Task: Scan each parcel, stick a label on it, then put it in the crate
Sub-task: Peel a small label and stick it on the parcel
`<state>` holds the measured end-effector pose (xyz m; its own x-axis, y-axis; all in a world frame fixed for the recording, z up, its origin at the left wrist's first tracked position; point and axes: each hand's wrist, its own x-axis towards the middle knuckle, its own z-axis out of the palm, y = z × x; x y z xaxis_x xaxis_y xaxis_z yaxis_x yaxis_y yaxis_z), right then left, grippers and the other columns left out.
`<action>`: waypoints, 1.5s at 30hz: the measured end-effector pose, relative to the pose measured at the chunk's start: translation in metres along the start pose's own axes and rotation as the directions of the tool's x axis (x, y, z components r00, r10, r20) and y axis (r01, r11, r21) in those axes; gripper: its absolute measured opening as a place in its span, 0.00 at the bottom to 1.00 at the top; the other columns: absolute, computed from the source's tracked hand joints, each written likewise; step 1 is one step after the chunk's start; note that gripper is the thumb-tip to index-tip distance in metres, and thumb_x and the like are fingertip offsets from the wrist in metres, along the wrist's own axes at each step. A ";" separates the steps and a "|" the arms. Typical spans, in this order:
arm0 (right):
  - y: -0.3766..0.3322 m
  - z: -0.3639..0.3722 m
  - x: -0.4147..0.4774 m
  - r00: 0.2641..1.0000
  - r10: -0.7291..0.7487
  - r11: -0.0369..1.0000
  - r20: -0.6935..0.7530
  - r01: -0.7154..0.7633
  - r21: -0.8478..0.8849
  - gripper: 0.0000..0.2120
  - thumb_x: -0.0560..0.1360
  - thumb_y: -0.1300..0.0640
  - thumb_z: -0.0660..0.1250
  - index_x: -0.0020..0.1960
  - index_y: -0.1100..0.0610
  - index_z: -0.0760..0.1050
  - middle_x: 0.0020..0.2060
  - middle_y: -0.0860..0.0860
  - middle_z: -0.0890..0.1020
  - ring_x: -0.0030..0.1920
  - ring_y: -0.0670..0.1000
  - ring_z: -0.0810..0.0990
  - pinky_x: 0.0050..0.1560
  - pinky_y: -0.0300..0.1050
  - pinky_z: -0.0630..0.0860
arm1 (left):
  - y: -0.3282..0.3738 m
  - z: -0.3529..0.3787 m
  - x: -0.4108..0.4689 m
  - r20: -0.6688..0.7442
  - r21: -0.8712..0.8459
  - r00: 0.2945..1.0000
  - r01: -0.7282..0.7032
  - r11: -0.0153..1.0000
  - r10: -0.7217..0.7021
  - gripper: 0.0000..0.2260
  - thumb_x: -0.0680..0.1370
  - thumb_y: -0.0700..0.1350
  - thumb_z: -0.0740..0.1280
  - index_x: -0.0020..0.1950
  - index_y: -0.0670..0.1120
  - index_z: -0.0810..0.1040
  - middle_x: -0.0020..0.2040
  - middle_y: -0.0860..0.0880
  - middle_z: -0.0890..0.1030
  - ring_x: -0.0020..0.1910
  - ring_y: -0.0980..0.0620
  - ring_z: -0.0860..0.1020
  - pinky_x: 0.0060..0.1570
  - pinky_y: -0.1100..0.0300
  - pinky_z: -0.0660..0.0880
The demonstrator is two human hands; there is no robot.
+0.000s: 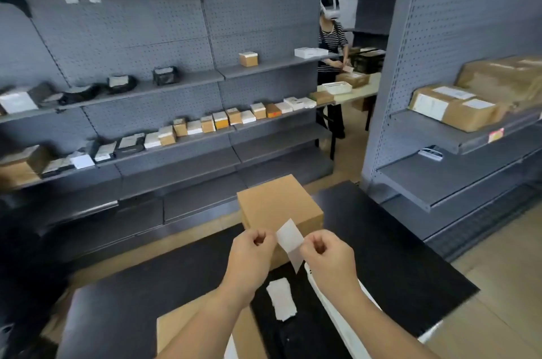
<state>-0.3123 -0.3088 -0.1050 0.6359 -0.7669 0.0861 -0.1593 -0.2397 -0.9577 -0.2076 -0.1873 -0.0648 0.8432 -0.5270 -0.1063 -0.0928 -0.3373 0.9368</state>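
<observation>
A plain brown cardboard parcel (278, 206) stands on the black table (396, 244) in front of me. Just above its near edge I hold a white label (290, 240) between both hands. My left hand (249, 256) pinches the label's left edge. My right hand (328, 259) pinches its right side, and a strip of the label hangs down below the fingers. A crumpled white piece of paper (281, 298) lies on the table under my hands. No crate or scanner is clearly visible.
A second brown box (246, 335) lies at the table's near edge under my left forearm, beside a white object (346, 320). Grey pegboard shelves (176, 135) with several small parcels run along the left and back. Larger boxes (451, 106) sit on right-hand shelves. Another person (331, 65) works at a far table.
</observation>
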 end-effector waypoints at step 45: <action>0.069 0.094 0.019 0.622 0.695 0.708 0.361 -0.678 -0.196 0.23 0.79 0.39 0.67 0.46 0.59 0.85 0.37 0.53 0.87 0.36 0.50 0.82 0.37 0.42 0.75 | -0.121 -0.043 -0.005 0.003 0.093 1.000 0.028 0.995 -0.028 0.09 0.85 0.44 0.61 0.45 0.50 0.74 0.37 0.51 0.75 0.33 0.56 0.69 0.33 0.64 0.68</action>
<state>-0.2408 -0.2840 -0.1956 0.5570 -0.4287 -0.7113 -0.6919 0.2342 -0.6830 -0.1777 -0.1105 -0.1631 0.8441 -0.5194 -0.1334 -0.1183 -0.4230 0.8984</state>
